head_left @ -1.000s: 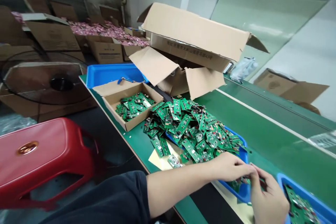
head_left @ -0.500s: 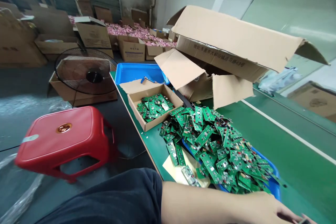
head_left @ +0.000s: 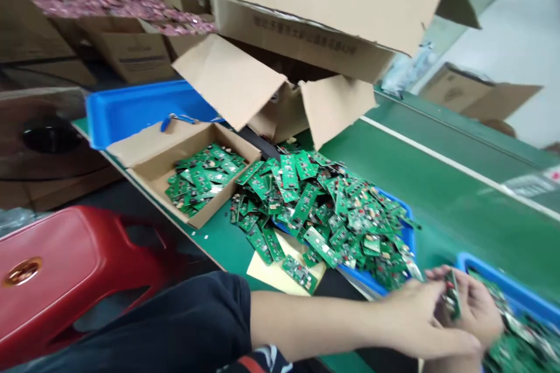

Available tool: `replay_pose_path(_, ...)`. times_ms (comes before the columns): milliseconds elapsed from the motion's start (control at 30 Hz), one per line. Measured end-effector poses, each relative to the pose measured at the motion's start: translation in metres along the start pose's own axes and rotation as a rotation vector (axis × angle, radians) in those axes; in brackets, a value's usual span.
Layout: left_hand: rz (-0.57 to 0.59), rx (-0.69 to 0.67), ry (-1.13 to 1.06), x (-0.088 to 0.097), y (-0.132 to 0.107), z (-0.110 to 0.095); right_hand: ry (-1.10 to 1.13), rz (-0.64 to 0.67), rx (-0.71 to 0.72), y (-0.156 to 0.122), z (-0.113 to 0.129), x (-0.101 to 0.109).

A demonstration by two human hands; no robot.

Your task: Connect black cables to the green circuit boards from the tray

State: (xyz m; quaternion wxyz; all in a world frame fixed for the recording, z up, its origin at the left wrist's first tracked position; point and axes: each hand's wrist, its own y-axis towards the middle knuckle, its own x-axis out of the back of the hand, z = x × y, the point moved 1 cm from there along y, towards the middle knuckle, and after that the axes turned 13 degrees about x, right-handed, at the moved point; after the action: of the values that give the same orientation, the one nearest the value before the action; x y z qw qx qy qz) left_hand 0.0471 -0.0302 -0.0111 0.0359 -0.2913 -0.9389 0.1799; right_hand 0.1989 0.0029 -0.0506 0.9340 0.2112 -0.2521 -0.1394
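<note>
One green circuit board stands pinched narrowly between our hands: our left hand, at the end of our rightward-stretched arm, meets our right hand, whose fingers curl up just beside a blue tray of boards.

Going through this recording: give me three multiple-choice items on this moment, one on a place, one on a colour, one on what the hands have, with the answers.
1. Where is the red plastic stool? A) on the bench B) left of the bench C) inside a carton
2. What colour is the tray under the heaped circuit boards? A) blue B) red C) yellow
3. What shows between the left hand and right hand? A) nothing B) a roll of tape C) a small green circuit board

1: B, it sits off the near edge of the green bench.
2: A, its blue rim shows past the boards.
3: C, the board shows at the fingers, slightly blurred.
</note>
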Motion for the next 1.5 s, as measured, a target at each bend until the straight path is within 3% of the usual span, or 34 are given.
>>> replay_pose_path(33, -0.015, -0.021, 0.024, 0.001, -0.003, -0.001, 0.075, -0.158, -0.073, 0.0, 0.007, -0.005)
replay_pose_path(67, -0.032, -0.039, 0.039, 0.002, -0.005, -0.002, 0.139, -0.237, -0.115, 0.001, 0.013, -0.01)
replay_pose_path(233, -0.029, -0.09, 0.014, 0.0, -0.003, 0.002, 0.203, -0.479, -0.122, 0.008, 0.024, -0.022)
replay_pose_path(333, -0.06, -0.149, 0.058, -0.004, -0.005, 0.003, 0.167, -0.618, -0.084, 0.01, 0.021, -0.009)
replay_pose_path(433, -0.093, -0.243, 0.215, -0.007, -0.01, 0.001, -0.019, -0.738, -0.041, 0.007, 0.015, 0.02)
replay_pose_path(533, -0.02, -0.343, 0.386, -0.012, -0.013, 0.0, -0.299, -0.653, -0.011, 0.0, 0.008, 0.057)
replay_pose_path(667, 0.061, -0.427, 0.611, -0.019, -0.018, -0.004, -0.632, -0.372, -0.176, -0.01, -0.005, 0.094)
replay_pose_path(767, 0.096, -0.454, 0.713, -0.024, -0.026, -0.008, -0.775, -0.234, -0.335, -0.014, -0.015, 0.105)
replay_pose_path(867, 0.148, -0.461, 0.782, -0.023, -0.04, -0.009, -0.773, -0.144, -0.424, -0.016, -0.02, 0.106)
replay_pose_path(933, 0.154, -0.45, 0.832, -0.018, -0.051, -0.007, -0.743, -0.13, -0.376, -0.017, -0.016, 0.102)
replay_pose_path(1067, 0.099, -0.38, 0.846, 0.001, -0.068, 0.002, -0.511, -0.199, -0.075, -0.018, 0.011, 0.069)
replay_pose_path(1167, 0.008, -0.312, 0.825, 0.019, -0.077, 0.01, -0.201, 0.072, 0.047, -0.014, 0.033, 0.025)
replay_pose_path(1233, -0.083, -0.262, 0.827, 0.028, -0.082, 0.016, -0.221, 0.234, 0.166, -0.009, 0.043, -0.006)
replay_pose_path(1367, -0.178, -0.156, 0.808, 0.043, -0.09, 0.026, -0.236, 0.281, 0.228, -0.001, 0.05, -0.05)
replay_pose_path(1500, -0.194, -0.085, 0.746, 0.05, -0.09, 0.03, -0.235, 0.283, 0.231, 0.0, 0.049, -0.064)
